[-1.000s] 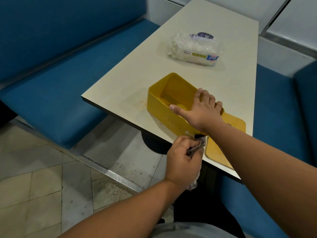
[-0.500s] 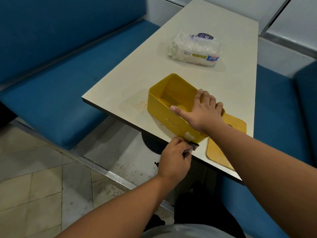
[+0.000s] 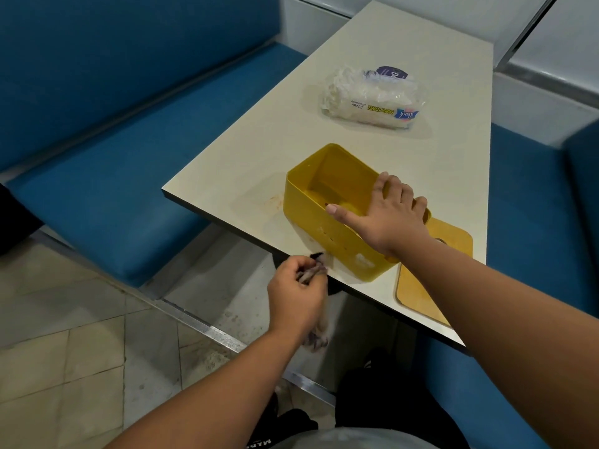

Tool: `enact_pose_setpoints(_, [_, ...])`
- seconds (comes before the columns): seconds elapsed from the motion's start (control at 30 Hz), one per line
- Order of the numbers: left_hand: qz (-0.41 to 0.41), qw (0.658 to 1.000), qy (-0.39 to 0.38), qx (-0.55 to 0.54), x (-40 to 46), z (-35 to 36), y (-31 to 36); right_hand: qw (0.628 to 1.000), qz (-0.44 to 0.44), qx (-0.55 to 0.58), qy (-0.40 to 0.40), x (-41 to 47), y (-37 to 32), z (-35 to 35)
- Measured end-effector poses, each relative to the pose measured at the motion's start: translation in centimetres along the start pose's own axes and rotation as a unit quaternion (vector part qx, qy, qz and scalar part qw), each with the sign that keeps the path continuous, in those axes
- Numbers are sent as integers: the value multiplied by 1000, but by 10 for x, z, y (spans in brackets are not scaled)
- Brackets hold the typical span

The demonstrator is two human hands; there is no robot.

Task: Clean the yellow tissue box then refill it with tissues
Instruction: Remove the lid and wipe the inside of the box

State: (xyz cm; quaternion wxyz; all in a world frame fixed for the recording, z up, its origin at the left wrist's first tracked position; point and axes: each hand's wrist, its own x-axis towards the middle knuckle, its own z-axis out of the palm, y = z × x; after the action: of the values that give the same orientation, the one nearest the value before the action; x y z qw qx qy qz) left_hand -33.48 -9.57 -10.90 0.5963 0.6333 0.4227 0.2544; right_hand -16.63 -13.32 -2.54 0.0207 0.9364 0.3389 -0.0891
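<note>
1. A blue padded bench seat (image 3: 107, 202) with a smooth, matte cover runs along the far left, above a pale tiled floor (image 3: 64, 351).
2. The left hand (image 3: 296, 294) is curled tight round a crumpled cloth (image 3: 312, 270). It sits at the near edge of the surface (image 3: 233, 163), just beside the box's near corner, and a limp tail of cloth hangs below the wrist.
3. The surface is a smooth, cream laminate slab with a dark edge; a faint rusty smear marks it just left of the box.
4. The yellow tissue box (image 3: 324, 222), a glossy, round-cornered plastic tub, stands open-topped near the front edge. Whitish patches show on its near wall.
5. The right hand (image 3: 389, 215) lies over the box's right end, its fingers bent over the far rim and its thumb stretched along the near rim, covering that end.
6. A clear, crinkled pack of paper towels (image 3: 369, 98) lies farther back, well apart from the box.
7. The flat yellow lid (image 3: 431, 270) lies just right of the box, partly under the right forearm.
</note>
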Motion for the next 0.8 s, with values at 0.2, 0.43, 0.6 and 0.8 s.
enact_pose_setpoints(0.2, [-23,986,62,-153,26,-1,28,1000,4,-10,3,0,-1,0])
enact_pose_setpoints(0.43, [-82,994,39,-56,40,8,41,1000,3,-17,4,1,0,2])
enact_pose_setpoints(0.6, [-99,994,41,-34,41,10,42,1000,3,-12,5,1,0,2])
enact_pose_setpoints(0.8, [-156,987,30,-11,49,10,45,1000,1,-10,4,1,0,2])
